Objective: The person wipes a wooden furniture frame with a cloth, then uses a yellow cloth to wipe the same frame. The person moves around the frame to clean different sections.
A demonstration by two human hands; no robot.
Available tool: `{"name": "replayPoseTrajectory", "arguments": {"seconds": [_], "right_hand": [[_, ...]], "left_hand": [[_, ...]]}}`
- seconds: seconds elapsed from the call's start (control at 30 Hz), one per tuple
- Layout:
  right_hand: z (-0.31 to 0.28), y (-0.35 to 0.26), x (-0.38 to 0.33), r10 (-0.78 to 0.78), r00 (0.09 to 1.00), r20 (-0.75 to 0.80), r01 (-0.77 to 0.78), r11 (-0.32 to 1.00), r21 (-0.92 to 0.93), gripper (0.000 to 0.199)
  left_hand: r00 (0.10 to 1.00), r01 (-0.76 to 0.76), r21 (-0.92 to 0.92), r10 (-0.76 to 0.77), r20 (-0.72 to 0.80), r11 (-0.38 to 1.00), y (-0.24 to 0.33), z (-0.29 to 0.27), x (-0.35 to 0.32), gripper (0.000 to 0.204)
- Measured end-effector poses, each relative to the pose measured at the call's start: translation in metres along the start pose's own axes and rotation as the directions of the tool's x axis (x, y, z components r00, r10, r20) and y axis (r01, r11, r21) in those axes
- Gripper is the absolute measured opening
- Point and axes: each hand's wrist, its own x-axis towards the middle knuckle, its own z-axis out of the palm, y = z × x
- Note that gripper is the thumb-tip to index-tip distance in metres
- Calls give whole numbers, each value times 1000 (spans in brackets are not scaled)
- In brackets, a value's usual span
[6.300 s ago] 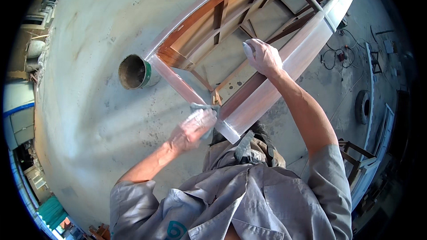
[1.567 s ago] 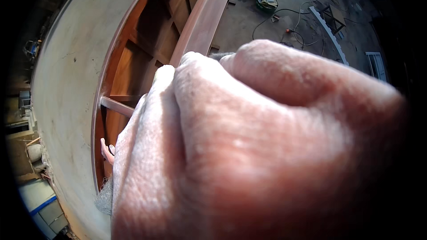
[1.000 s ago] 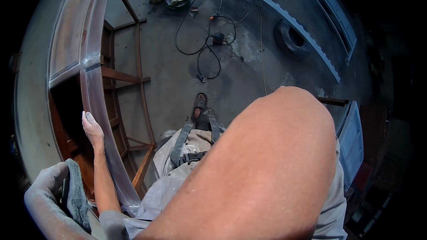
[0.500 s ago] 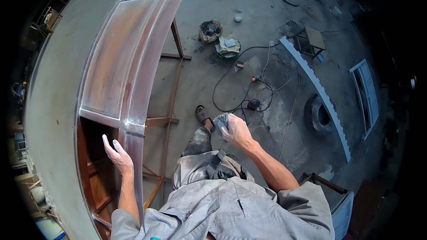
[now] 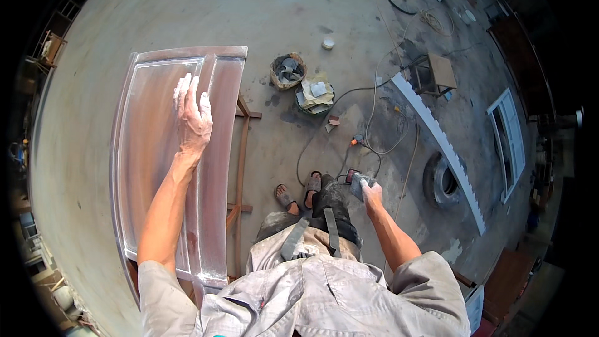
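Currently, a panel (image 5: 153, 125) is lying beneath the slightly spread left fingers (image 5: 185, 90). The right fingers (image 5: 367, 188) are pinching a pad (image 5: 357, 187).

You can pass your left hand (image 5: 192, 114) leftward over the flat, reddish-brown wooden panel (image 5: 150, 150), while a raised lengthwise ridge (image 5: 197, 212) lies on its thumb side. Low between the panel and your right hand (image 5: 372, 195), a brown wooden support frame (image 5: 242, 156) and your dark-trousered legs (image 5: 337, 203) stand in the way.
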Motion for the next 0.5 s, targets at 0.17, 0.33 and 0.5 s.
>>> {"name": "replayPoseTrajectory", "arguments": {"seconds": [0.17, 0.33, 0.5], "right_hand": [[113, -185, 171, -83, 991, 102, 76, 994, 73, 29], [231, -299, 371, -181, 940, 288, 225, 966, -129, 33], [405, -386, 585, -224, 901, 372, 309, 933, -186, 36]], "left_hand": [[996, -74, 65, 71, 57, 995, -75, 134, 238, 40], [985, 5, 87, -20, 173, 996, -103, 259, 337, 42], [903, 88, 239, -179, 391, 967, -127, 368, 373, 47]]}}
